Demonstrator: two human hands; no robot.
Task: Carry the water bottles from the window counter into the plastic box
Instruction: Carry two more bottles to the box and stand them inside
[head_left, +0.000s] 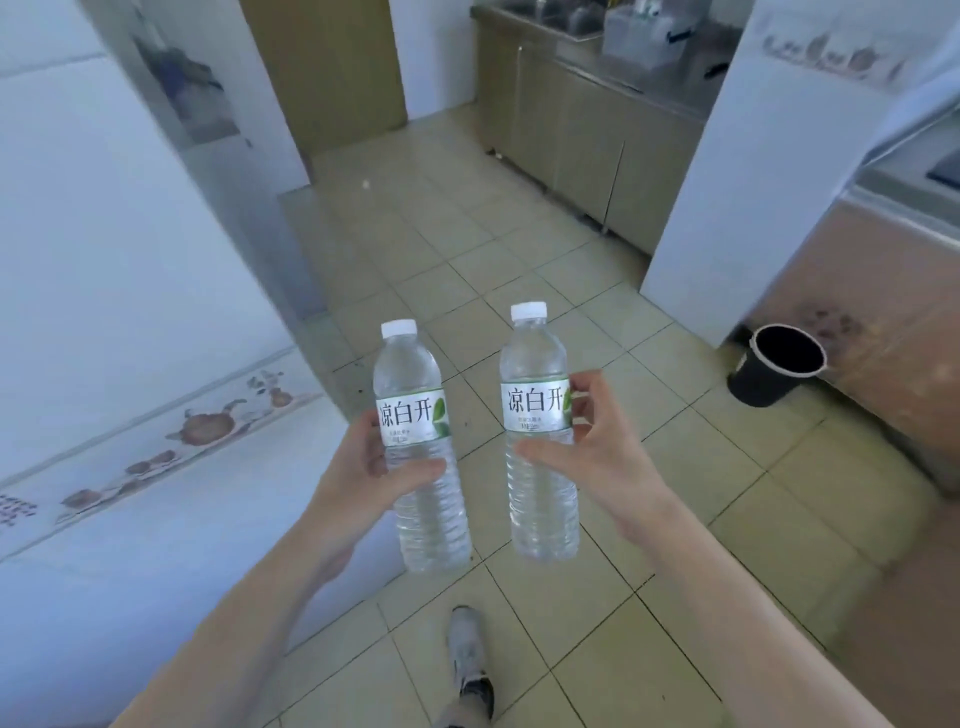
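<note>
With both bottles already off the window side, this reads as the carrying leg. The left hand (363, 467) is wrapped round the left water bottle (421, 441), upright, label facing us; the right hand (597, 447) clasps the right water bottle (540, 431) just beside it, the two apart. A shoe (467, 654) steps over the tiled floor (519, 249). Up at one o'clock, a clear plastic box (644, 31) sits on the steel tabletop (587, 57), likely the target, though it's blurred. Next call, I'd say: walk on and lower both in.
</note>
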